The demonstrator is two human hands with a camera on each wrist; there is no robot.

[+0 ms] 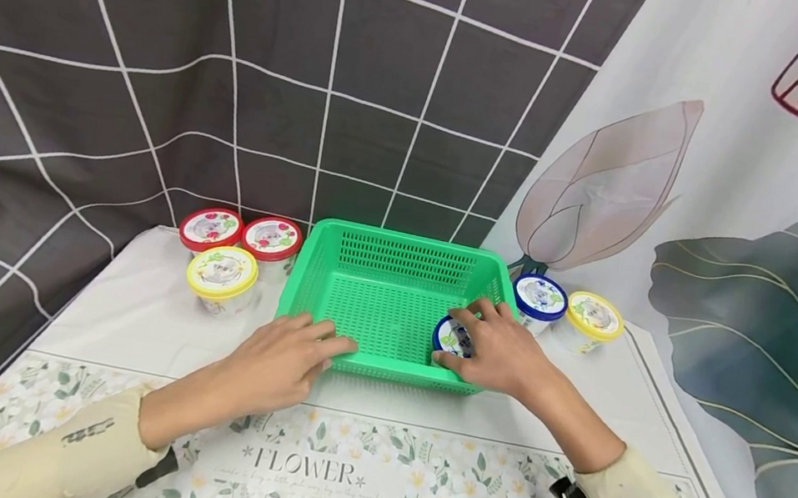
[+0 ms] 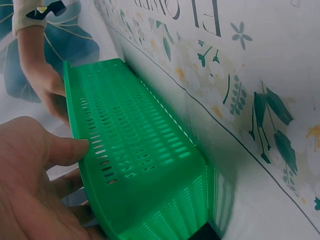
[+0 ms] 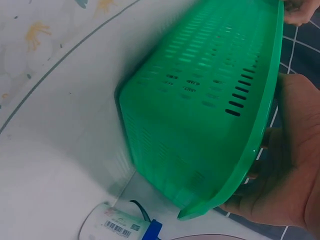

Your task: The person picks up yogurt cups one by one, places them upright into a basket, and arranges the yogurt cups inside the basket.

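A green plastic basket (image 1: 391,368) with slotted walls stands on the table. My left hand (image 1: 282,360) grips its front rim near the left corner; in the left wrist view the thumb (image 2: 72,151) lies outside the wall and the other fingers go behind it. Inside the basket's front right corner, my right hand (image 1: 499,351) holds a small tub with a blue lid (image 1: 449,337), fingers spread about the lid. The right wrist view shows this hand (image 3: 295,160) reaching over the rim, with the tub hidden behind the basket wall.
Left of the basket stand two red-lidded tubs (image 1: 211,228) and a yellow-lidded tub (image 1: 222,272). To its right are another blue-lidded tub (image 1: 540,296) and a yellow-lidded tub (image 1: 595,315). A dark checked curtain (image 1: 265,114) hangs behind. Flower-print cloth (image 1: 368,481) covers the table's front.
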